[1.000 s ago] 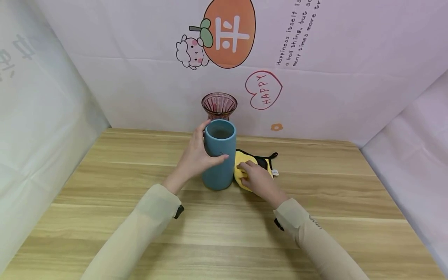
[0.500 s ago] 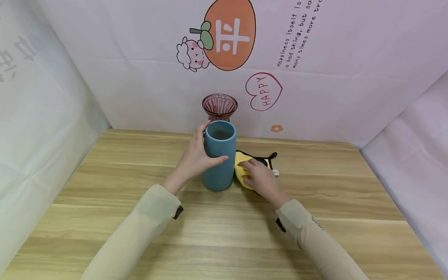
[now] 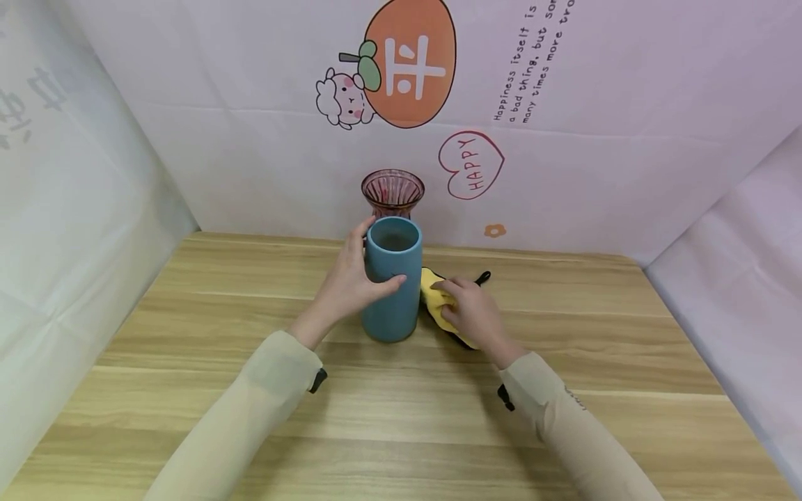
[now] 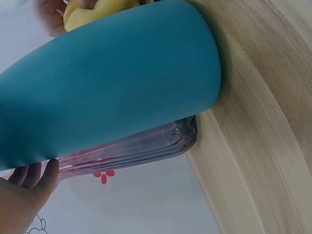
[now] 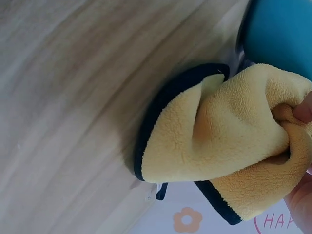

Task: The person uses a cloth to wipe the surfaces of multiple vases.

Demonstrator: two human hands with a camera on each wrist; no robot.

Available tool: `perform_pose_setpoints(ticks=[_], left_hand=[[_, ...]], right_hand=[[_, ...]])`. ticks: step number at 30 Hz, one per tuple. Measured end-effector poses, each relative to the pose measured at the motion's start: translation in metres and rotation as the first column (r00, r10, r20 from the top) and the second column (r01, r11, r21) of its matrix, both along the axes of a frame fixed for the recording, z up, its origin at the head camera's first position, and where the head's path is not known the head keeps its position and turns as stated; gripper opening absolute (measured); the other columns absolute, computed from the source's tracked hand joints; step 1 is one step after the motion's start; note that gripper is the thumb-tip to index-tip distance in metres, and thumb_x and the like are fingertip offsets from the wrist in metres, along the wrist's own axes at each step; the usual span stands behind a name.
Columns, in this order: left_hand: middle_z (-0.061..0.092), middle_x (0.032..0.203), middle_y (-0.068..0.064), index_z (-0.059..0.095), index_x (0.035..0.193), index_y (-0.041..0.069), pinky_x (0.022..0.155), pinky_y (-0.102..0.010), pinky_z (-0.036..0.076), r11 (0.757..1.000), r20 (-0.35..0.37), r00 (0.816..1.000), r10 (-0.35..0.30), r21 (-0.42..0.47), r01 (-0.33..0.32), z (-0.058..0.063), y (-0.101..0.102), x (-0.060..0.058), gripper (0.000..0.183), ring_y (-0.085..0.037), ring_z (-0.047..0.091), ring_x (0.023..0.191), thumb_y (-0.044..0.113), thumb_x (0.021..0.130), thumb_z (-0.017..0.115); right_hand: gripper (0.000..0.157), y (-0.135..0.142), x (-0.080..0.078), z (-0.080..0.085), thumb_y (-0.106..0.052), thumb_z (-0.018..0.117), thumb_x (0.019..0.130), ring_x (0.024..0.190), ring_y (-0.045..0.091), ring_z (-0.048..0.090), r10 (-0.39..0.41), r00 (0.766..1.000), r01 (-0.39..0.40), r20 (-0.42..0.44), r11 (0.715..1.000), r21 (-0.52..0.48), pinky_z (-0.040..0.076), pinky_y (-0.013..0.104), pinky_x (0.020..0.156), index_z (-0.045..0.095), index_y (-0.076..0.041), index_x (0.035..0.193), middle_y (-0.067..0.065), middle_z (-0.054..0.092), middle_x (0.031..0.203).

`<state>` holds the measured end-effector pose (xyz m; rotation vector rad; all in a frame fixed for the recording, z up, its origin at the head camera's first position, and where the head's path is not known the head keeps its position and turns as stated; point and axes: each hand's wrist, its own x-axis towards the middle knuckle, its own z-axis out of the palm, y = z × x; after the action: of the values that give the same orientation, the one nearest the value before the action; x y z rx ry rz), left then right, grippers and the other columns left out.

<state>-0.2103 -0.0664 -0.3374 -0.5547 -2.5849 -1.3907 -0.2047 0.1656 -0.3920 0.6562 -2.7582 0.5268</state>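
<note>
A tall blue vase (image 3: 391, 299) stands upright on the table. My left hand (image 3: 351, 282) grips it from the left, thumb across the front and fingers around the back near the rim. At the vase's right side, my right hand (image 3: 473, 309) pinches a yellow cloth (image 3: 432, 292) with dark edging. In the right wrist view the bunched cloth (image 5: 234, 126) hangs in folds from the fingers, a black loop at its far edge. The left wrist view has the vase (image 4: 112, 83) close up, with part of the cloth (image 4: 97, 12) beyond it.
Directly behind the blue vase is a pink ribbed glass vase (image 3: 392, 189), mostly hidden by it. A white printed backdrop (image 3: 263, 167) rises at the wooden table's (image 3: 376, 431) back edge, with white cloth walls on both sides.
My right hand has shifted slightly right, and the cloth has turned and bunched up more, its white tag now out of sight in the head view. The left hand and blue vase stay put.
</note>
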Motion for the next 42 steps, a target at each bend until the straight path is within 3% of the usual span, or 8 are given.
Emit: perform_pose_setpoints(ticks=[10, 21, 29, 36, 42], left_hand=[[0.036, 0.145, -0.018, 0.013, 0.151, 0.011, 0.105, -0.053, 0.040, 1.000, -0.004, 1.000, -0.009, -0.006, 0.009, 0.001, 0.000, 0.000, 0.094, -0.033, 0.042, 0.130, 0.031, 0.082, 0.072], [0.032, 0.149, -0.019, 0.013, 0.152, 0.010, 0.104, -0.058, 0.040, 1.000, -0.020, 1.000, -0.010, -0.020, 0.009, 0.002, -0.002, 0.000, 0.084, -0.035, 0.040, 0.133, 0.040, 0.087, 0.056], [0.030, 0.151, -0.019, 0.017, 0.151, 0.007, 0.106, -0.059, 0.037, 1.000, -0.043, 0.999, 0.009, -0.026, -0.010, 0.003, -0.003, 0.001, 0.083, -0.035, 0.035, 0.137, 0.047, 0.087, 0.051], [0.032, 0.150, -0.018, 0.019, 0.150, 0.008, 0.102, -0.057, 0.043, 1.000, -0.046, 0.999, 0.013, -0.008, -0.013, 0.002, -0.005, 0.001, 0.083, -0.035, 0.038, 0.135, 0.053, 0.088, 0.048], [0.033, 0.150, -0.018, 0.019, 0.150, 0.007, 0.102, -0.057, 0.043, 1.000, -0.044, 0.999, 0.011, -0.005, -0.011, 0.001, -0.005, 0.001, 0.081, -0.034, 0.038, 0.134, 0.049, 0.088, 0.050]], right_hand=[[0.034, 0.007, -0.003, 0.013, -0.002, 0.068, 0.079, 0.083, 0.023, 0.060, -0.032, 0.999, 0.033, 0.019, 0.998, -0.047, 0.052, 0.034, 0.063, 0.066, -0.007, 0.113, 0.013, 0.066, 0.107], [0.035, 0.013, -0.006, 0.022, -0.002, 0.067, 0.080, 0.083, 0.025, 0.060, -0.073, 0.997, 0.074, 0.026, 0.994, -0.077, 0.051, 0.036, 0.064, 0.065, -0.008, 0.115, 0.015, 0.065, 0.113], [0.035, 0.023, -0.009, 0.026, 0.000, 0.070, 0.080, 0.094, 0.031, 0.065, -0.090, 0.996, 0.087, -0.018, 0.990, -0.108, 0.055, 0.043, 0.071, 0.066, -0.009, 0.113, 0.015, 0.065, 0.112], [0.034, 0.033, -0.012, 0.028, 0.002, 0.067, 0.081, 0.098, 0.034, 0.064, -0.121, 0.993, 0.118, -0.017, 0.987, -0.110, 0.054, 0.046, 0.075, 0.065, -0.007, 0.113, 0.017, 0.063, 0.116], [0.033, 0.044, -0.017, 0.029, 0.003, 0.067, 0.081, 0.101, 0.037, 0.062, -0.146, 0.989, 0.141, -0.038, 0.984, -0.112, 0.053, 0.048, 0.078, 0.065, -0.006, 0.113, 0.019, 0.062, 0.118]])
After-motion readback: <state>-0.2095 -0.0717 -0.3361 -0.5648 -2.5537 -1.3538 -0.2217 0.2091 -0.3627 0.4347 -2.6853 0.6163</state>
